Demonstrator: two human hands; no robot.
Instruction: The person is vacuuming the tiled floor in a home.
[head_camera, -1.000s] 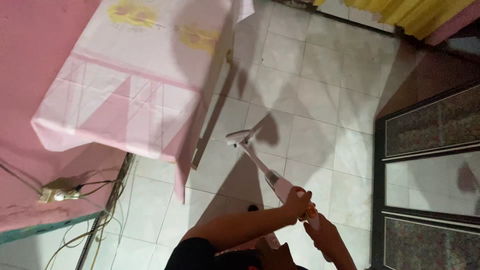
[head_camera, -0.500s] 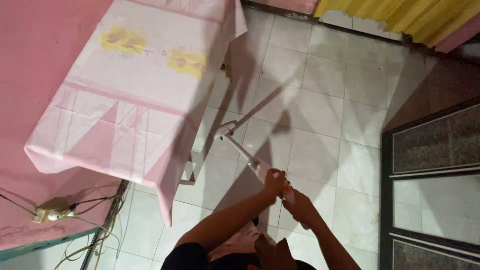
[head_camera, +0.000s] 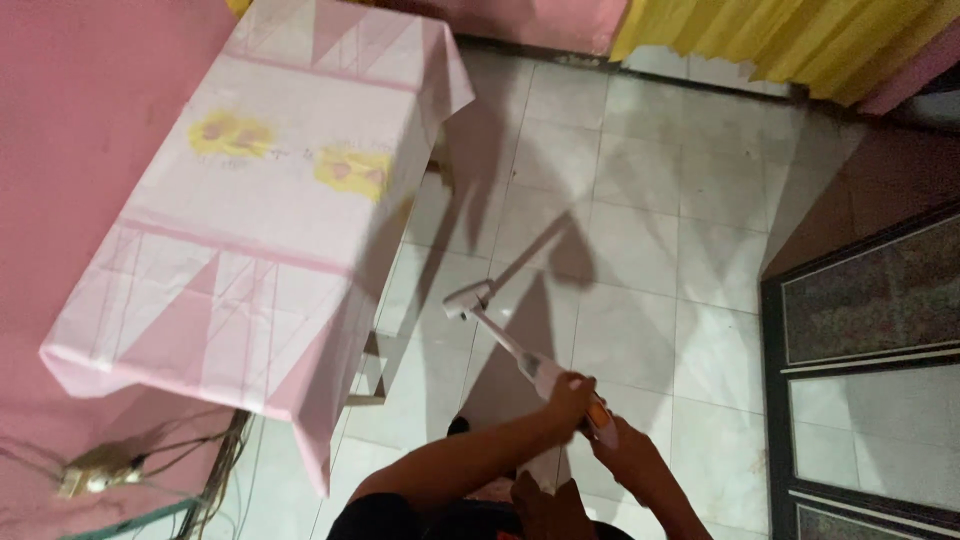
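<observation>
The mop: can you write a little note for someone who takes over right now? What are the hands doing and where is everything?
Left hand: gripping the mop handle, higher toward the head.
Right hand: gripping the handle's near end, by an orange part.
Mop: slanted, its head resting on the white tile floor, just right of the table with the pink cloth.
Nearby: yellow curtain along the far wall, dark door at right, power strip with cables under the table's near end.
Done or left: the floor shows no clear wet or dirty patches, so progress cannot be told.

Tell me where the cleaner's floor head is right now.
In the head view, the floor head rests on the tiled floor just right of the pink-clothed table, ahead of both hands gripping the handle.
</observation>
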